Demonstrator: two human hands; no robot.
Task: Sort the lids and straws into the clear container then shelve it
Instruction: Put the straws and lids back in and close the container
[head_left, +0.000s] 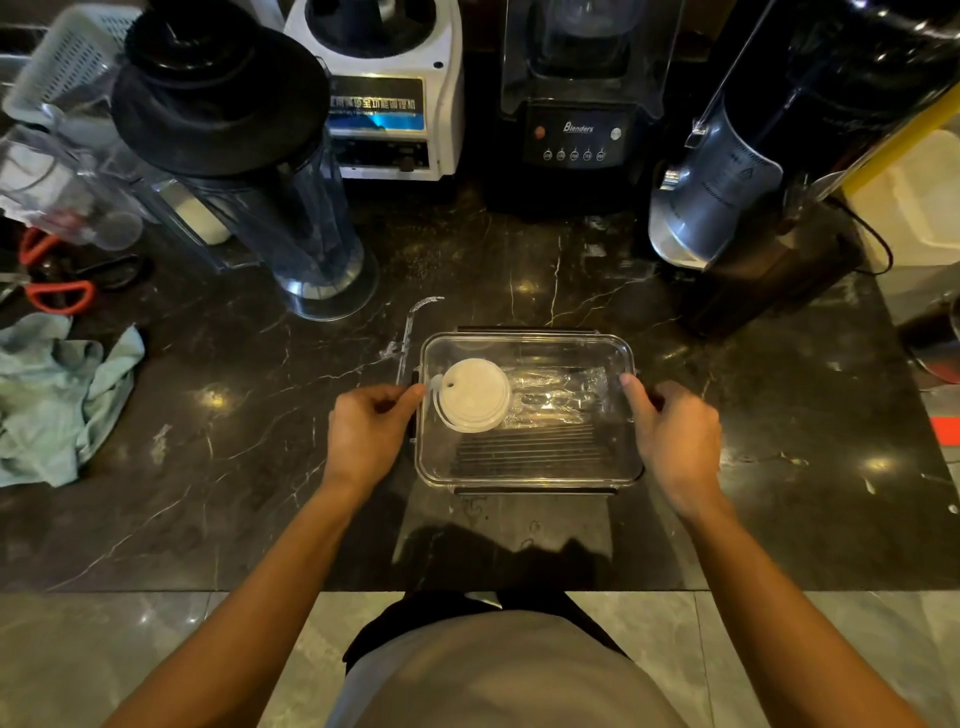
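Lids (471, 395) and straws (558, 395) are already sitting inside the clear container (527, 470), so by the look of it the sorting is finished and shelving is what is remaining. Farthest out from the left hand's grip, a crumpled pale green cloth (62, 395) is lying on the dark veined counter (234, 467), and nothing loose is showing there that needs collecting. The left hand (369, 428) is closing its fingers around the container's left wall, thumb resting on the rim. Just inside that grip, the round, matte white lids are lying flat with a small sip hole showing. Beside them, midway between the two grips, crinkly wrapped straws are catching the light above a ribbed patch of floor. The container is a rounded rectangle of glossy see-through plastic with dark latches along its edges, resting on the counter. The right hand (675, 436) is clasping the right wall, thumb hooking over the rim.
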